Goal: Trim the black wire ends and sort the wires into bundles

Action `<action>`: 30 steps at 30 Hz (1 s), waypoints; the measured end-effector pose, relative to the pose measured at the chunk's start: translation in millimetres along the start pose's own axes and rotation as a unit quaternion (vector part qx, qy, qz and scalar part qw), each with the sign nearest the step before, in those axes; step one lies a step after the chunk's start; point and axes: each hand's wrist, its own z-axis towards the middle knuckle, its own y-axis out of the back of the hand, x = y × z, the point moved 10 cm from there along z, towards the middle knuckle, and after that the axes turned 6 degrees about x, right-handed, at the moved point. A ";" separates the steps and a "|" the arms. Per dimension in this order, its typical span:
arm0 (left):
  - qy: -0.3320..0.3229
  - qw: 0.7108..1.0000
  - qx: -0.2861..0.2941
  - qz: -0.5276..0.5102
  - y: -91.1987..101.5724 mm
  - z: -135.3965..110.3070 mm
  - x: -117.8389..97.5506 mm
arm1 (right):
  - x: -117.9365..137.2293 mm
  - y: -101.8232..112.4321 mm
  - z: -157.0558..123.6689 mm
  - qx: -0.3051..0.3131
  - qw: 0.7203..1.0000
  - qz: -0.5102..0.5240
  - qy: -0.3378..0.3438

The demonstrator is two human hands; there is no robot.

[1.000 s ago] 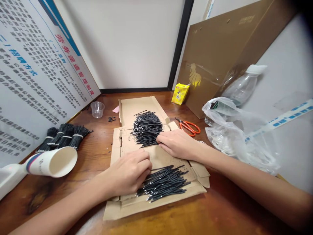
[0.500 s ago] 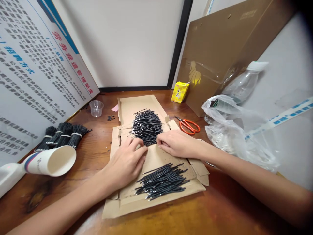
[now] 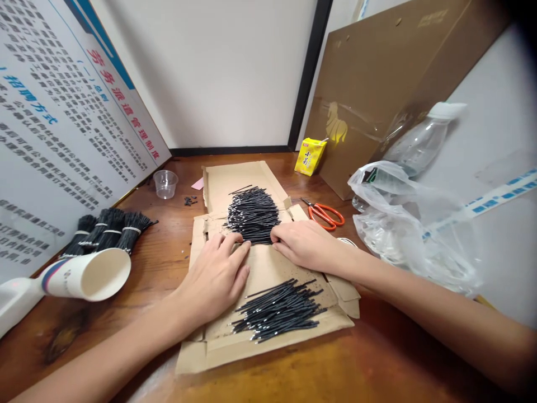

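A large pile of short black wires [image 3: 254,215], many with silvery tips, lies on a flattened cardboard sheet [image 3: 268,263]. At the pile's near left corner my left hand [image 3: 218,274] has thumb and forefinger bent together on wire ends. My right hand [image 3: 304,240] is closed, its fingertips pinching at the near right corner of the same pile. What is between the fingertips is partly hidden. Closer to me on the cardboard lies a second, looser pile of black wires [image 3: 279,310], which neither hand touches.
Left are banded bundles of black wires [image 3: 111,229], a tipped paper cup [image 3: 90,275] and a clear plastic cup [image 3: 165,184]. Right are orange-handled scissors [image 3: 323,215], a yellow drink carton [image 3: 309,157], a plastic bag [image 3: 390,224], a bottle [image 3: 423,140] and a brown box [image 3: 369,84].
Both hands have moved slightly away from me, up against the near edge of the far pile. The left thumb is now at the wire ends. The nearer pile has not moved.
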 end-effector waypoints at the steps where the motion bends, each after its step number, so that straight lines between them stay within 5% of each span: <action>1: 0.003 1.000 0.001 0.004 -0.5 0.0 0.3 | -0.1 -0.5 -0.3 -0.001 1.000 0.000 -0.003; 10: 0.015 1.000 0.007 0.014 -3.2 -0.3 2.8 | -6.1 -11.8 5.4 0.031 0.990 0.135 -0.007; 20: 0.024 1.000 0.005 0.010 -2.7 -0.2 4.9 | 23.5 -1.8 -8.7 0.088 0.980 -0.167 0.067; 26: 0.004 1.000 -0.017 -0.020 2.3 -1.7 1.6 | 32.7 2.5 -18.1 0.167 0.978 -0.067 0.105; 30: -0.022 0.998 -0.042 -0.031 6.0 -3.2 -1.7 | 20.9 7.4 -12.7 0.122 0.988 0.007 0.091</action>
